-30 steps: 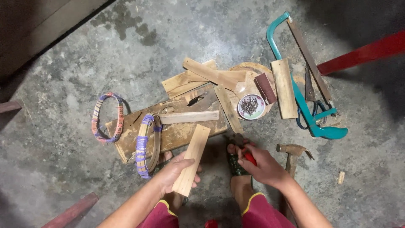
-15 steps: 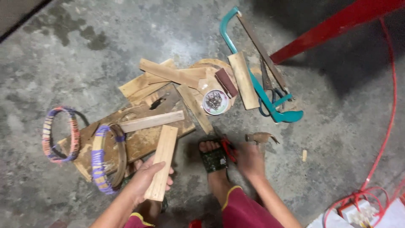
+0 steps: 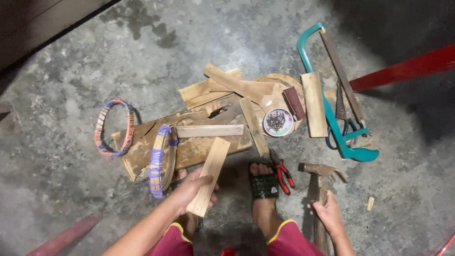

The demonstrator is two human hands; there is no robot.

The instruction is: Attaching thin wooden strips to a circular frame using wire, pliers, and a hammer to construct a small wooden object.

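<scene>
Two hands show in the head view, both low in the frame above a concrete floor (image 3: 71,85). The left hand (image 3: 192,187) is closed around a short flat wooden slat (image 3: 209,176), fingers wrapped over its lower half, so the slat slants up and to the right with its top end over the edge of a large worn board (image 3: 189,147). The right hand (image 3: 327,215) grips the wooden handle of a claw hammer (image 3: 320,173), whose metal head lies on the floor just right of the red-handled pliers (image 3: 283,176). The pliers lie beside a foot in a dark green sandal (image 3: 264,185). On the board rest a narrower wooden strip (image 3: 208,131) and a ring wrapped in purple tape (image 3: 159,159); a second ring, wound in pink and blue (image 3: 113,128), lies on the floor to the left. Further up sits a heap of wood offcuts (image 3: 227,87), a round tin of small metal parts (image 3: 277,122), and a teal-framed hacksaw (image 3: 327,95) with scissors (image 3: 342,114) beside it. A red bar (image 3: 403,68) crosses the upper right.
</scene>
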